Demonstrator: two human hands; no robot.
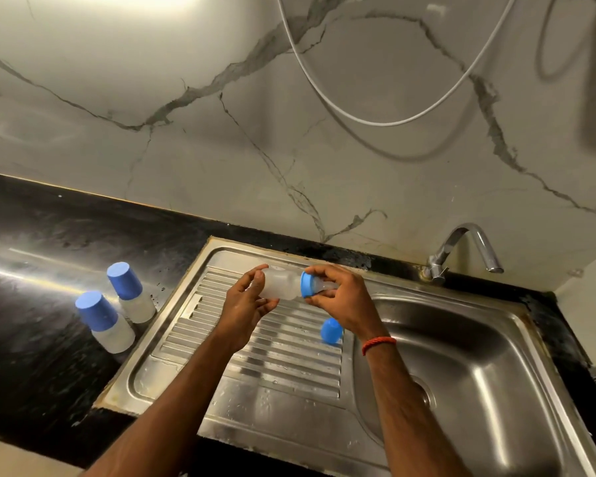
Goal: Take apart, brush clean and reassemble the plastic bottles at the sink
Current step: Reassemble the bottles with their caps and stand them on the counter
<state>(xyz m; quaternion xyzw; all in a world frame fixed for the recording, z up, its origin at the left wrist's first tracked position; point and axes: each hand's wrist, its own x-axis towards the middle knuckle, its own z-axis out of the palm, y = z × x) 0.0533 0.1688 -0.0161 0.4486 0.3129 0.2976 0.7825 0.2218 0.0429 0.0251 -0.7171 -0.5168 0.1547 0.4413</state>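
Observation:
A clear plastic bottle point(283, 285) lies sideways in the air above the steel drainboard point(255, 356). My left hand point(246, 304) grips its base end. My right hand point(341, 297) pinches the blue screw ring point(307, 284) and the clear teat at the bottle's neck. A loose blue cap point(331, 331) stands on the drainboard just below my right wrist. Two more capped bottles stand on the black counter to the left, one nearer point(105, 321) and one farther back point(131, 292).
The sink basin point(461, 373) lies to the right, with a chrome tap point(461, 249) behind it. The black counter point(49, 270) runs left. A white hose point(375, 118) hangs on the marble wall.

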